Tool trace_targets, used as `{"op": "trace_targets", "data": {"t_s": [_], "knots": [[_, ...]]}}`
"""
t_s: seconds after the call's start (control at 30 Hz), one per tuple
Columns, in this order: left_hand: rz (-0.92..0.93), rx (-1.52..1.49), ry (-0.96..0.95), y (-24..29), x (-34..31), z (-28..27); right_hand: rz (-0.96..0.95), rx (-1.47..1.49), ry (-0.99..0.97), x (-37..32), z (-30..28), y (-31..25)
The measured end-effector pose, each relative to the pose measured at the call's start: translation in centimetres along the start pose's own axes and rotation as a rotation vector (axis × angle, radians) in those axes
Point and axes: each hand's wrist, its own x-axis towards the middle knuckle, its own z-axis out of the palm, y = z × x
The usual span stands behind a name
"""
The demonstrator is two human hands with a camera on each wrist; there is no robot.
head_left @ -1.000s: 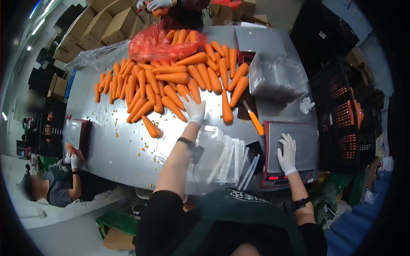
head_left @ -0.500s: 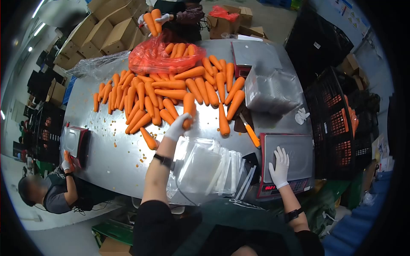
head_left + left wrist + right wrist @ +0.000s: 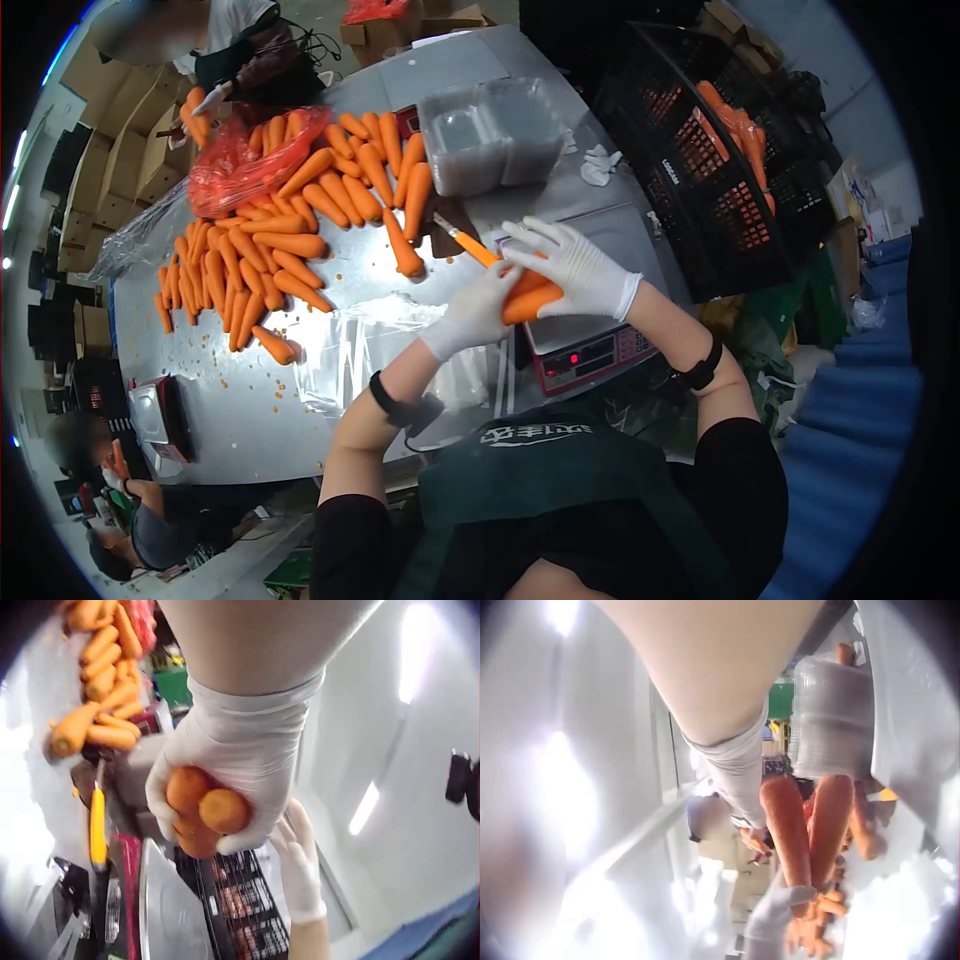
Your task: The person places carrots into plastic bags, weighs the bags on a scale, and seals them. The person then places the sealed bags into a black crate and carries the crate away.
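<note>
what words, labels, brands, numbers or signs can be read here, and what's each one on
None reads clearly enough to quote.
Dark green apron: white Chinese-style characters, too blurred and distorted to quote.
Black crate: small white label, too small to read surely.
Scale: red display lit, digits unreadable; key markings too small.

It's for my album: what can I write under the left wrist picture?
A gloved left hand grips carrots, with a scale and more carrots on the table.
</note>
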Motion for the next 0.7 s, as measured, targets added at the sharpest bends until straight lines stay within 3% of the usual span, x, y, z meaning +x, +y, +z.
{"op": "trace_targets", "data": {"t_s": [0.03,0.1,0.17,0.27,0.33,0.4,0.47,0.53,0.57,0.6,0.63,0.67,0.7], "knots": [[0.000,-0.008,0.000,0.8,1.5,1.2,0.043,0.060,-0.076,-1.3,0.8,0.8],[0.064,0.175,-0.231,1.9,3.6,3.3,0.119,0.135,-0.116,-4.4,2.5,2.8],[0.123,0.217,-0.205,1.2,4.3,5.2,0.264,0.317,-0.160,-6.9,4.5,4.4],[0.214,0.317,-0.088,-0.5,3.4,5.5,0.254,0.263,-0.171,-7.6,5.1,4.0],[-0.078,0.108,0.228,-1.2,1.1,4.5,0.228,0.220,-0.110,-8.2,5.1,4.1],[-0.301,0.111,0.591,-3.2,-3.9,5.3,0.120,0.301,-0.067,-8.1,3.2,5.8],[-0.746,-0.230,0.699,-5.0,-10.2,6.2,0.245,0.398,0.144,-7.7,1.1,7.7],[-1.207,-0.550,0.571,-5.2,-15.7,7.3,0.090,0.218,0.072,-5.0,-0.2,8.4],[-1.229,-0.547,0.576,-4.5,-17.4,8.9,-0.045,0.139,0.005,-4.6,2.4,9.3],[-1.226,-0.290,0.517,-3.4,-18.5,10.4,-0.055,0.153,0.000,-4.4,3.4,8.3],[-1.214,-0.039,0.448,-2.5,-19.2,12.0,-0.144,0.099,-0.172,-4.1,4.3,6.8],[-1.238,-0.042,0.447,-2.3,-19.4,13.6,-0.237,0.043,-0.344,-4.0,5.0,5.5],[-1.088,0.228,0.516,-2.6,-19.4,15.2,-0.289,0.006,-0.377,-3.9,5.6,5.1]]}}
